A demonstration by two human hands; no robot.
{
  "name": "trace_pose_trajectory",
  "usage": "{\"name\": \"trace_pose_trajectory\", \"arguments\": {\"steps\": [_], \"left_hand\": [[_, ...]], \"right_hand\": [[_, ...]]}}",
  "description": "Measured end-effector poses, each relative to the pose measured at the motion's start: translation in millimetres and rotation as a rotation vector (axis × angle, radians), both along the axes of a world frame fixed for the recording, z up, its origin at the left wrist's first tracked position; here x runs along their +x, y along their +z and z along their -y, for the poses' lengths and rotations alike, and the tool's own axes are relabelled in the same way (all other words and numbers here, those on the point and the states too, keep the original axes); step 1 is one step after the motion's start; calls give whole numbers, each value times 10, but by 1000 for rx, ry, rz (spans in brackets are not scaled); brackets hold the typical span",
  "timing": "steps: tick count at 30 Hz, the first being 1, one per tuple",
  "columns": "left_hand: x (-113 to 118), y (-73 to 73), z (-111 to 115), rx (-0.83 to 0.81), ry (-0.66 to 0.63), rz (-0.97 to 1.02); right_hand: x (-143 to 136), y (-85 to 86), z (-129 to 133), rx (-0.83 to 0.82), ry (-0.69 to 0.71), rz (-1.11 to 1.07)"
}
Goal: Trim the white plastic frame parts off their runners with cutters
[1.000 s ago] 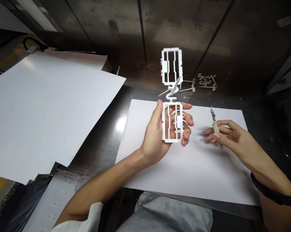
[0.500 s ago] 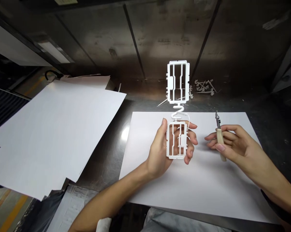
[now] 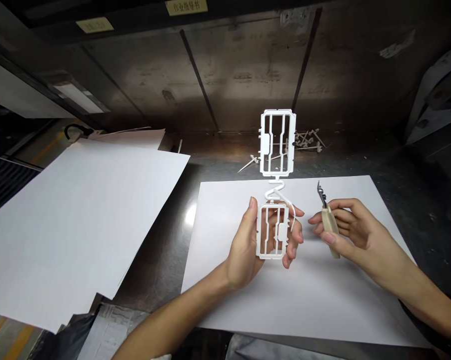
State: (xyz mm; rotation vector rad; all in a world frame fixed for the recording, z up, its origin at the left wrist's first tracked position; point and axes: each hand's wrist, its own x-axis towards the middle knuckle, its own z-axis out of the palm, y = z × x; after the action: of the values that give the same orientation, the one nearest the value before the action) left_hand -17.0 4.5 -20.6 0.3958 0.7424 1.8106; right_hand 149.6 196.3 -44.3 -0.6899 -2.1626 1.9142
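1. At the far left, the metal worktop (image 3: 161, 245) is being partly hidden by large white paper sheets (image 3: 79, 225).
2. Near the middle, a lower plastic frame (image 3: 283, 232) is being gripped by the left hand (image 3: 243, 252), thumb along its left edge, fingers curled behind; it is being held above a flat white sheet (image 3: 308, 305).
3. Above the fingers, an upper plastic frame (image 3: 265, 144) is being carried upright by a zigzag runner (image 3: 275, 192) joined to the lower one.
4. Beyond, thin plastic sprue pieces (image 3: 310, 147) are being partly covered by the upper frame.
5. At the right, cream-handled nippers (image 3: 329, 223) are being pinched, tip up, between thumb and fingers of the right hand (image 3: 356, 227).
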Motion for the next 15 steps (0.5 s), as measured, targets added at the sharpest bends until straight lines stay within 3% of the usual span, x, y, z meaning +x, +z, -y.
{"name": "trace_pose_trajectory", "arguments": {"steps": [15], "left_hand": [[36, -60, 7, -12, -7, 0]], "right_hand": [[-44, 76, 75, -8, -14, 33]]}}
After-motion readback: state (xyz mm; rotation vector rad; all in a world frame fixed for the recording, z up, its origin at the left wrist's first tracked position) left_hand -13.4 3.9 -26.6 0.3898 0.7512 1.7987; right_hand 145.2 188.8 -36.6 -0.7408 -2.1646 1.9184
